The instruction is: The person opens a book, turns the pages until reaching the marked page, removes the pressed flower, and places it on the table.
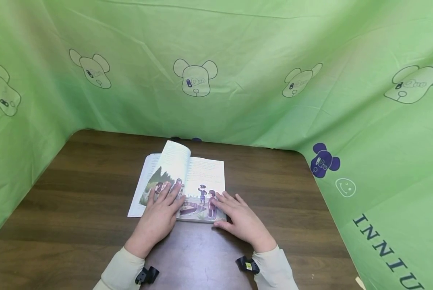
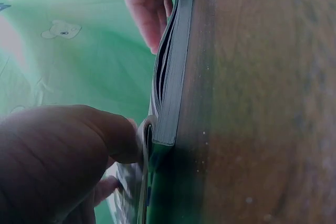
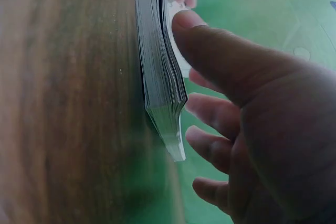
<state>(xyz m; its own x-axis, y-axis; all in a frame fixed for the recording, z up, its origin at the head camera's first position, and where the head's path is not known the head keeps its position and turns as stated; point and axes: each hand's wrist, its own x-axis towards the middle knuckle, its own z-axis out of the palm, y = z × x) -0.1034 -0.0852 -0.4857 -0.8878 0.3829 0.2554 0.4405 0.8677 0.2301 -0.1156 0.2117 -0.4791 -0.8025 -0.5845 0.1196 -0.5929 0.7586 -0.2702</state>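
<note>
An open book (image 1: 204, 171) with printed text and coloured drawings lies on the table, its thick page block seen edge-on in the right wrist view (image 3: 160, 61). One page (image 1: 174, 155) on its left side stands curved up from the leaves below. My left hand (image 1: 160, 215) rests with spread fingers on the drawing of that page, near the spine. In the left wrist view the left thumb (image 2: 118, 135) lies by the folded page edge. My right hand (image 1: 243, 219) lies at the book's lower right corner, fingers extended over its edge, thumb by the near edge.
The brown wooden table (image 1: 281, 185) stretches around the book on every side. A green curtain (image 1: 238, 112) with bear-face prints hangs along the back and both sides. A dark strapped device sits on each wrist. A small pale object (image 1: 360, 282) shows at the right table edge.
</note>
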